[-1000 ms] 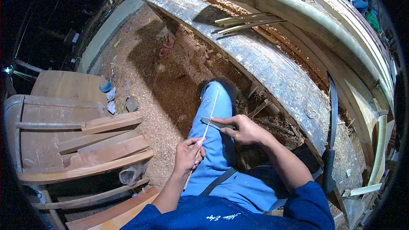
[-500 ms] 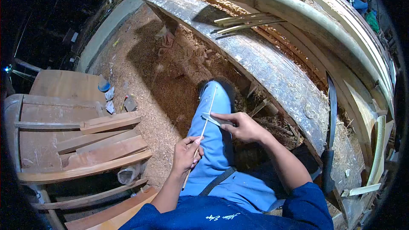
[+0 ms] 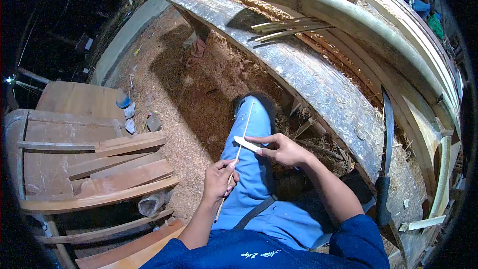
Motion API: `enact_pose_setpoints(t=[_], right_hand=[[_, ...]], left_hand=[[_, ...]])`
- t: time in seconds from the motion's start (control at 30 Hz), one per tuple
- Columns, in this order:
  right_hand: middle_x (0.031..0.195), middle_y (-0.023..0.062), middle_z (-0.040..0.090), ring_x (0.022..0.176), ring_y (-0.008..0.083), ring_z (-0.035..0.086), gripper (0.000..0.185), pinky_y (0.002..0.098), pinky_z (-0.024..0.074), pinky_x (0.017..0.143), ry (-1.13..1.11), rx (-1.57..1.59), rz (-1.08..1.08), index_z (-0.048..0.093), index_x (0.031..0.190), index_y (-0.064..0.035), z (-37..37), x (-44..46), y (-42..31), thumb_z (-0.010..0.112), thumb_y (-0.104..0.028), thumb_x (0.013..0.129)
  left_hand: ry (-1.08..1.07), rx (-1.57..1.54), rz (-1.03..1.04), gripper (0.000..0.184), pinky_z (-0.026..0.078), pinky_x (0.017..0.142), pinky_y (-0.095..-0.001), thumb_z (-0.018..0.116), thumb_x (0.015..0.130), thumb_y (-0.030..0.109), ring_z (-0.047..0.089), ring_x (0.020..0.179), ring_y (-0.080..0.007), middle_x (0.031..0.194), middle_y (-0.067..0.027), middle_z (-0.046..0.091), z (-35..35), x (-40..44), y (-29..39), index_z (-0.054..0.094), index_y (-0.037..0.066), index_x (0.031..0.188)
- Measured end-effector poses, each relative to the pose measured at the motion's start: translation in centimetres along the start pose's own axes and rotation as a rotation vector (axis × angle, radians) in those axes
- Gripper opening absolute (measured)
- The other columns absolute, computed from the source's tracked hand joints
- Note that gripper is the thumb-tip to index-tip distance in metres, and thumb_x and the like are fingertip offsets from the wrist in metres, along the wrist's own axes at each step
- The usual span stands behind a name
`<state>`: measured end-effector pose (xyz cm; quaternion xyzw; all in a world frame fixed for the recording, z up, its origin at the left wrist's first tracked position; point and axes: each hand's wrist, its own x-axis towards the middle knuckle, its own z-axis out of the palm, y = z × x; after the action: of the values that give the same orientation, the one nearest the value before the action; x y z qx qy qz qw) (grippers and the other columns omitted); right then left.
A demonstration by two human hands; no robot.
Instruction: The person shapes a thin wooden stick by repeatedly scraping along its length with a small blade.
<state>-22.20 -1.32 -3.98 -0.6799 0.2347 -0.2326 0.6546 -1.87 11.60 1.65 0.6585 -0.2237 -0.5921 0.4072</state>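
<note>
Over the blue-trousered leg, my left hand (image 3: 219, 181) is closed around a thin wooden stick (image 3: 247, 121). The stick slants from below that hand up toward the knee, its far part over the thigh. My right hand (image 3: 285, 150) pinches a small pale flat strip (image 3: 245, 144) between thumb and fingers. This strip lies across the stick, a little above my left hand, and its exact kind cannot be made out. The right index finger reaches along the strip to the stick.
A weathered plank bench (image 3: 318, 72) runs along the right, with split sticks (image 3: 286, 26) on top. A dark-handled machete (image 3: 382, 197) lies on its right part. A bamboo pole (image 3: 343, 12) lies beyond. Cut boards (image 3: 127, 182) are stacked on a chair at left. Shavings cover the floor.
The pale strip has turned, showing its broad face instead of a thin edge, and my right hand has shifted slightly down. My left hand keeps its hold with almost no movement.
</note>
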Motion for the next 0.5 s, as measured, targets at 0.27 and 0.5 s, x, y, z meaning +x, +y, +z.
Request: enact_pose_setpoints(t=[0.27, 0.5], right_hand=[[0.124, 0.0139, 0.065, 0.102, 0.0096, 0.056, 0.045, 0.0301, 0.0447, 0.094, -0.068, -0.152, 0.172, 0.053, 0.138, -0.0172, 0.1, -0.5, -2.8, 0.058, -0.010, 0.093], [0.111, 0.0199, 0.068, 0.093, 0.0197, 0.067, 0.043, 0.0363, 0.0486, 0.089, -0.098, 0.042, 0.268, 0.057, 0.134, -0.0201, -0.5, -0.4, -3.2, 0.061, -0.014, 0.092]], left_hand=[[0.006, -0.004, 0.004, 0.026, 0.028, 0.031, -0.0190, 0.060, 0.097, 0.019, 0.041, 0.038, -0.0047, 0.063, -0.0070, 0.059, 0.3, 0.0, 0.1, 0.061, -0.002, 0.111], [0.017, 0.003, 0.003, 0.026, 0.028, 0.031, -0.0190, 0.060, 0.097, 0.019, 0.040, 0.039, -0.0046, 0.064, -0.0072, 0.059, 0.4, -0.2, 0.2, 0.062, -0.003, 0.111]])
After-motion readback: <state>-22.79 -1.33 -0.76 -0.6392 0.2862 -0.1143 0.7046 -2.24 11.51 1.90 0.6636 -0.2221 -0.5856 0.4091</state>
